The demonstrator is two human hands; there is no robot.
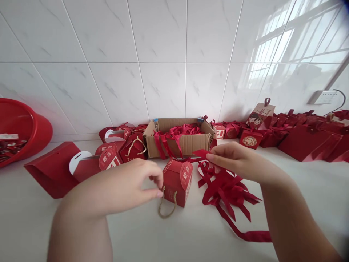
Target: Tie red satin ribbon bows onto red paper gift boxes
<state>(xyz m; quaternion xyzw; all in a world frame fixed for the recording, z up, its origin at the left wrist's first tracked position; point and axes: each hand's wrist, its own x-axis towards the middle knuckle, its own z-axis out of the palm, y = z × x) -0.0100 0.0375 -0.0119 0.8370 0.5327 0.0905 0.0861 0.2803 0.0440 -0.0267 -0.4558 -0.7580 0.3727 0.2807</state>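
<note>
A small red gift box [176, 180] with gold lettering and a twine handle [167, 217] stands upright on the white counter in front of me. My left hand [145, 180] is at its left side, thumb and curled fingertips closed on the edge beside the handle. Between the thumb and fingers of my right hand [227, 158], a red ribbon [201, 153] is pinched, its end pointing left above the counter. Under that hand lies a loose heap of red ribbons [227, 189], one long strip running toward my right forearm.
A cardboard box [188, 145] of red ribbons stands against the tiled wall. Several red gift boxes [133, 147] sit to its left, with a red basin [40, 127] beyond them. At the right are rows of red boxes [301, 143] and a power socket [325, 97].
</note>
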